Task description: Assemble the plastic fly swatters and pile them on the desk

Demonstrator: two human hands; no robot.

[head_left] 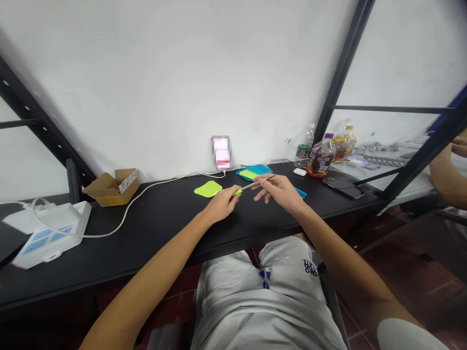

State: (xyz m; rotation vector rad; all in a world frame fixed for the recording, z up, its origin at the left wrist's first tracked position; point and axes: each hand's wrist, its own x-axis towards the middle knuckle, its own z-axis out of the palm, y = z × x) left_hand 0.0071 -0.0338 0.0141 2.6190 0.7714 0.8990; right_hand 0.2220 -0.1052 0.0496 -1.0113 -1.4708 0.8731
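Slim stick [248,186] spanning left hand [222,204] to right hand [282,192], each pinching one end

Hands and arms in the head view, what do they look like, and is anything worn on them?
The left hand and right hand are both bare, without gloves. The left arm and right arm have uncovered forearms, with no watch or bracelet showing. A plain, pale sleeve shows on the right arm; none shows on the left.

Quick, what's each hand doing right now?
Left hand: closed, holding a slim object by its green end.
Right hand: pinching its grey part, other fingers loose.
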